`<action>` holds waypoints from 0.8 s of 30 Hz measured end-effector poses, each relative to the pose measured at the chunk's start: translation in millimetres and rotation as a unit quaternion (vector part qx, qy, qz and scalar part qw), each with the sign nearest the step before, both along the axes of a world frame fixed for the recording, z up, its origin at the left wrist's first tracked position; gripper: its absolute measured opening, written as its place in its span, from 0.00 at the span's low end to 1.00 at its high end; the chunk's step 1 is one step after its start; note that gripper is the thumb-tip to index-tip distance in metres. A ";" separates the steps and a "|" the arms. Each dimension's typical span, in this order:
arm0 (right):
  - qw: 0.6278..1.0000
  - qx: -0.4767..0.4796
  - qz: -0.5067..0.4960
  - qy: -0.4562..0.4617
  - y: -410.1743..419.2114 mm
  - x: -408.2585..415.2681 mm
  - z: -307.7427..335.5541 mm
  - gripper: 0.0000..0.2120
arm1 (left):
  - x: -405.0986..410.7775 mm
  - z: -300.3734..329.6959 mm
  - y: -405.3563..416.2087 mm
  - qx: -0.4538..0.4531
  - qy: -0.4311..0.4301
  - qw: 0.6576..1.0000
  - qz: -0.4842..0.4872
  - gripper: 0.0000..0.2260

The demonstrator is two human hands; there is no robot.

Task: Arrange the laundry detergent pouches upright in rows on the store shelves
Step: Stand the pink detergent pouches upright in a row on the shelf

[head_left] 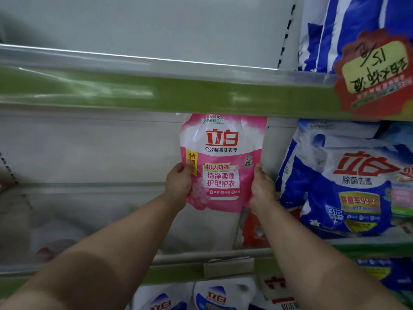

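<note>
Right now the person holds a pink detergent pouch point(221, 162) upright in front of the middle shelf point(93, 220), near its right end, the pouch's top just under the green price rail point(156, 95) of the shelf above. The left hand point(178, 186) pinches the pouch's left edge, thumb on the printed front, and the right hand point(261, 191) grips its right edge, fingers curled behind it; both have firm hold. The step in hand looks like placing: the pouch faces out but does not seem to rest on the shelf yet (its bottom appears to hang above the floor of the bay). The next move probably calls for setting the base down square, beside the blue-and-white detergent bags point(348, 186) at the shelf's right edge, then letting go without it slumping. The pouch is glossy soft film, slightly creased, wider at the bottom, so it may sag unless seated flat. The blue bags look plump and crinkled. More white pouches point(223, 296) stand on the shelf below.
</note>
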State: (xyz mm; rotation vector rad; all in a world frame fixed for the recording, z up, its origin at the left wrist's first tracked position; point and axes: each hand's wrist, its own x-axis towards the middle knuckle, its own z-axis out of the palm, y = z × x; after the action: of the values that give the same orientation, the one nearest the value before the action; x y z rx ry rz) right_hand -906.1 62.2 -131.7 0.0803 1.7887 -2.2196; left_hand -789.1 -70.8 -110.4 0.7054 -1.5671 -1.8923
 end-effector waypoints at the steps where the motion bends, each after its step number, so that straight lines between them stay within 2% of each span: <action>1: 1.000 0.002 0.002 -0.001 -1.1 -3.6 0.3 0.17 | -3.5 -0.5 -0.8 -0.001 0.001 1.000 0.003 0.09; 19: 1.000 0.004 0.023 0.011 2.3 -20.9 -1.2 0.17 | -29.9 -12.9 -9.1 -0.029 -0.020 0.999 0.023 0.10; 24: 0.999 0.009 0.036 0.028 6.9 -19.3 0.3 0.17 | -31.3 -17.3 -7.3 -0.045 -0.031 0.998 0.033 0.14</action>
State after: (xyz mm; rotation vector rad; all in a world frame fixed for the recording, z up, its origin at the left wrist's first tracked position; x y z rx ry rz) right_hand -925.4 69.2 -131.4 -0.0436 1.8108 -2.1769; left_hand -820.3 -78.1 -127.7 0.7724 -1.6354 -1.7558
